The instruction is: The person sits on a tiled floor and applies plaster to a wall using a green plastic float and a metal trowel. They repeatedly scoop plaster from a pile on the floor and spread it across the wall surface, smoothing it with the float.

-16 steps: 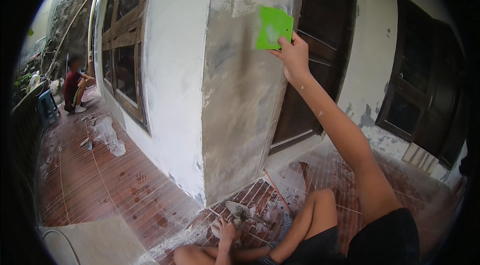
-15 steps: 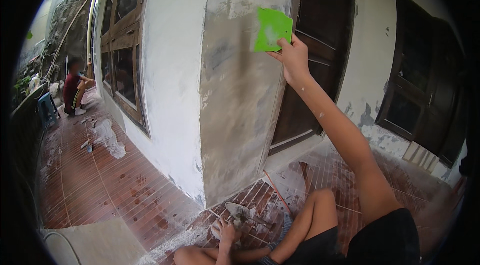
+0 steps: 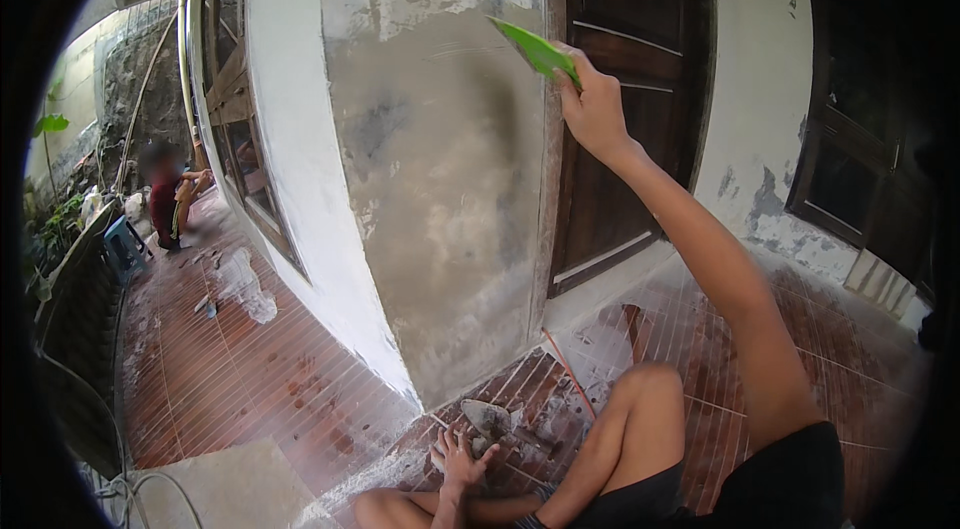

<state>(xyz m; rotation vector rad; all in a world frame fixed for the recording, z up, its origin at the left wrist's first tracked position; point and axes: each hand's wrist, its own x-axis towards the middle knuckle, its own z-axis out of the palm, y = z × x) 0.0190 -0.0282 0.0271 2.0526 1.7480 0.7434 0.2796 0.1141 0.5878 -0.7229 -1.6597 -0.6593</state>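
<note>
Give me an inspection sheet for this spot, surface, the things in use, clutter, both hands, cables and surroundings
Surface: grey plastered pillar face, patchy, white paint left near the top.
Job's things: green flat scraper tilted, its edge at the plaster.
Clutter: trowel and pale dust on the red tiled floor; white lump farther left.
Hands: right hand raised, grip shut on the scraper; left hand spread on the floor beside the trowel, holding nothing.
Cables: orange cord by the pillar base; pale hose lower left.
Surroundings: dark wooden door, window frames, another person seated far left near a blue stool.
</note>
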